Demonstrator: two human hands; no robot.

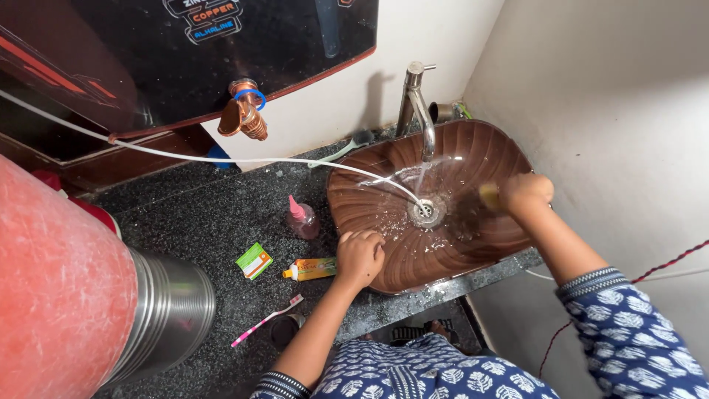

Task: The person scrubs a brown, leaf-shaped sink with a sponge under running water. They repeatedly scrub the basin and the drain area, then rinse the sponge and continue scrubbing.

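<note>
- The yellow-handled scrubbing brush with dark bristles (478, 207) is inside the brown ribbed oval sink basin (369, 203), its bristles pressed against the wet inner wall on the right side, just beside the round metal drain (425, 211).
- The right hand (526, 193) is wrapped closed around the brush's handle, with only a stub of yellow showing past the fingers; the bristles blur just ahead of the grip.
- The left hand (360, 256) rests curled on the basin's near rim, well to the left of the grip; its fingers fold over the edge and hold nothing loose.
- By its look the brush is light and stiff in the handle, springy in the bristles, and probably slick when wet; the short handle is the place to take it.
- The curved chrome tap (418, 103) runs water into the bowl beyond the grip, and a thin white hose (221, 159) drops its end near the drain.
- Room is tight: the plain white wall (628, 111) stands close to the right of the grip, and the basin's rim curves up around it.
- Farther left, on the dark speckled stone counter (192, 214), lie a yellow toothpaste tube (312, 269), a pink-and-white toothbrush (266, 320), a small pink-capped bottle (302, 217) and a green packet (254, 260).
</note>
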